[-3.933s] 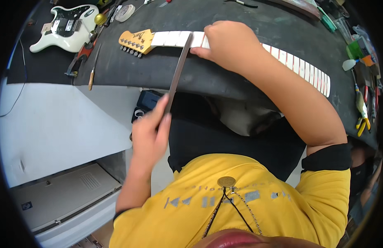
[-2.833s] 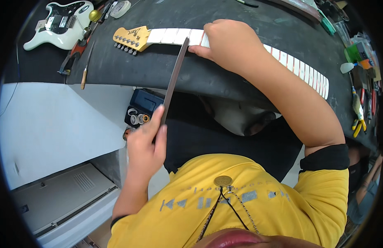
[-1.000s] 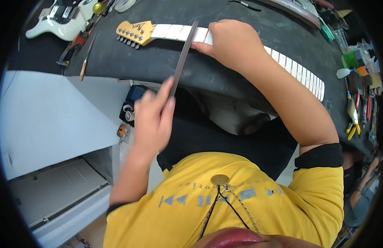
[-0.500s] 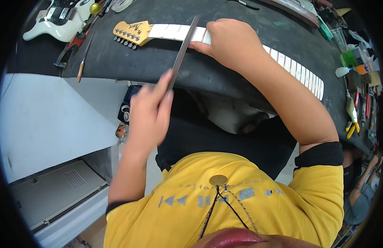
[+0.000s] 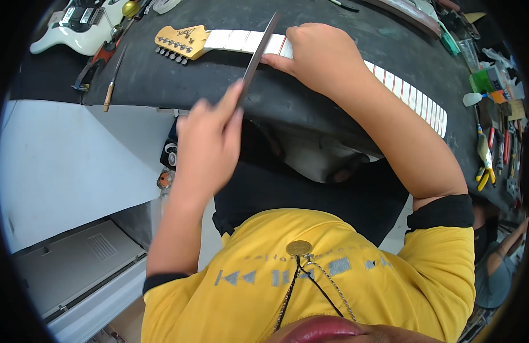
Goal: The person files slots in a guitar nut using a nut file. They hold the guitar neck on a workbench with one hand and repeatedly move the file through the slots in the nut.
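Note:
A guitar neck (image 5: 230, 40) lies across the bench, its pale wooden headstock with tuners at the left and its fretboard covered in white between the frets. My left hand (image 5: 210, 134) is closed around one end of a long flat metal file (image 5: 260, 52). The file slants up and away, its blade crossing over the white fretboard left of my other hand. My right hand (image 5: 321, 57) is wrapped over the middle of the neck, thumb along the near edge, hiding that stretch of fretboard.
A white electric guitar body (image 5: 81, 34) is at the far left. Nearby on the dark bench mat (image 5: 139, 86) lies a wooden-handled tool (image 5: 109, 96). Yellow-handled pliers (image 5: 485, 171) and other tools crowd the right edge. Another person's arm (image 5: 507, 243) shows at lower right.
My left hand and the file have slid slightly up and away across the neck. My right hand keeps its grip in the same place.

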Motion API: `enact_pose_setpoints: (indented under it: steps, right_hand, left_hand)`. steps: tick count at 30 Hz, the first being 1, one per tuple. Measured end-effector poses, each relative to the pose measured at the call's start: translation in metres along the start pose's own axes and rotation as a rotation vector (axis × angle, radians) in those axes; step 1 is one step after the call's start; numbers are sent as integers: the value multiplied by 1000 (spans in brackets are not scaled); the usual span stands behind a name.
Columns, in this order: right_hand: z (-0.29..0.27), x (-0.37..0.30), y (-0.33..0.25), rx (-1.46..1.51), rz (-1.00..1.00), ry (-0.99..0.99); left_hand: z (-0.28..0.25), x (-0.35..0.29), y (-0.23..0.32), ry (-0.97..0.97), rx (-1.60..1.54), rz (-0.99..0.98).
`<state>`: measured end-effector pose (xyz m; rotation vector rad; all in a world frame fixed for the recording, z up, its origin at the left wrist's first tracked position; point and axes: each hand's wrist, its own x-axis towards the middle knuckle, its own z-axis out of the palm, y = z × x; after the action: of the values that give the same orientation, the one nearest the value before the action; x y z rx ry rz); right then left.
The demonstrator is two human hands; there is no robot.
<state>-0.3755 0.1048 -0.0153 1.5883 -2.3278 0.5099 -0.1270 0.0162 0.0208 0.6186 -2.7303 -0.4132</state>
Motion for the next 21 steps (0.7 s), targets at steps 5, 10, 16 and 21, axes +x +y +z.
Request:
enact_pose_setpoints:
  steps: [5, 10, 16, 21]
  right_hand:
    - [0, 1, -7, 36, -49, 60]
    - [2, 5, -5, 19, -45, 48]
    - [-2, 2, -1, 5, -15, 22]
    - [1, -1, -7, 26, -29, 23]
  left_hand:
    - [-17, -85, -18, -2, -99, -1]
    - [9, 37, -2, 44, 46, 21]
    - [5, 9, 1, 26, 19, 4]
    - [-18, -87, -9, -1, -43, 15]
